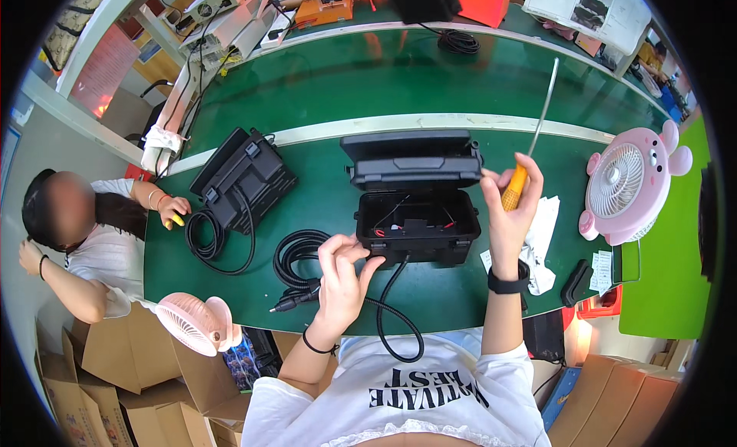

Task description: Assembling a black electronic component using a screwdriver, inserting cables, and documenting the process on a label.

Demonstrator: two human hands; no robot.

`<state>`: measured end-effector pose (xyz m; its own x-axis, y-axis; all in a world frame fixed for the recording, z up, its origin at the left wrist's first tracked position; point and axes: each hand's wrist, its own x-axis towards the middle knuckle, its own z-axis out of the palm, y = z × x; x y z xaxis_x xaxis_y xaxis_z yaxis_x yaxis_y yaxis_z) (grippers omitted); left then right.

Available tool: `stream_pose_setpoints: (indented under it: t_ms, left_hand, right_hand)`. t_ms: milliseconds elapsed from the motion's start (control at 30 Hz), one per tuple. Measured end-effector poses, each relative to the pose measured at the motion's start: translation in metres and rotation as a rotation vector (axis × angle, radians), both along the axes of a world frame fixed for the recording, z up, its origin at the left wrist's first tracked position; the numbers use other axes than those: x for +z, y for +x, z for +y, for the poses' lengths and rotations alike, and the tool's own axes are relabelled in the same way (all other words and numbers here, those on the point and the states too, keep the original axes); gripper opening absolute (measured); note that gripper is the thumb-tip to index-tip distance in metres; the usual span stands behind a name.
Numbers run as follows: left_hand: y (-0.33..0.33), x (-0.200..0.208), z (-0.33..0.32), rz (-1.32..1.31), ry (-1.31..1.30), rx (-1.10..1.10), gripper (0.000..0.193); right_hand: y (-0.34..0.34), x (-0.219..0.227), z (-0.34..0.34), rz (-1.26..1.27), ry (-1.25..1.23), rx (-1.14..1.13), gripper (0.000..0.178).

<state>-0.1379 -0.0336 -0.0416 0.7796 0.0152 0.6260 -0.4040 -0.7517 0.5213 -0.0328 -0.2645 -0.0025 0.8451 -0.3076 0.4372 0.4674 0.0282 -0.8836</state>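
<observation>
In front of me a black plastic case (pixel 441 251) stands on the green table, its lid (pixel 418 170) raised at the back. Thin wires with red parts (pixel 395 227) lie inside it. The curled fingers and thumb of my left hand (pixel 342 278) grip the case's front left corner. My right hand (pixel 503 224), raised by the case's right side, holds a screwdriver by its yellow handle (pixel 515 189). The long metal shaft (pixel 546 109) points up and away from me, apart from the case. A black cable (pixel 414 332) runs from the case's front and hangs over the table edge.
Coiled black cable (pixel 288 263) with a plug lies left of the case. A second black case (pixel 246 178) sits farther left, near a seated co-worker's hand (pixel 173 209). A pink fan (pixel 626 178) stands right, white paper (pixel 541 247) nearer; another pink fan (pixel 192 324) is front left.
</observation>
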Motion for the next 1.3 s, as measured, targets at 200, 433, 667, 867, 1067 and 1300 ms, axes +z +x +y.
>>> stream_pose_setpoints:
  t_ms: [200, 433, 667, 867, 1067, 1300]
  left_hand:
    - [0.004, -0.001, -0.002, -0.004, -0.032, 0.035, 0.047]
    - [0.009, 0.012, -0.009, 0.167, -0.057, 0.095, 0.043]
    - [0.014, 0.018, -0.004, 0.249, -0.138, 0.062, 0.034]
    - [0.013, 0.024, -0.002, 0.171, -0.216, -0.040, 0.034]
    - [0.018, 0.023, 0.000, 0.156, -0.206, -0.035, 0.036]
    - [0.016, 0.025, 0.001, 0.121, -0.217, -0.054, 0.015]
  right_hand:
    - [-0.035, -0.017, -0.006, 0.007, -0.231, -0.086, 0.062]
    - [-0.046, -0.036, -0.007, 0.025, -0.154, -0.051, 0.063]
    - [-0.044, -0.037, -0.004, 0.025, -0.101, -0.056, 0.062]
    - [-0.051, -0.036, -0.003, 0.039, -0.080, -0.042, 0.061]
    - [-0.052, -0.034, -0.003, 0.048, -0.092, -0.042, 0.061]
    - [-0.060, -0.043, 0.000, 0.007, -0.208, -0.152, 0.051]
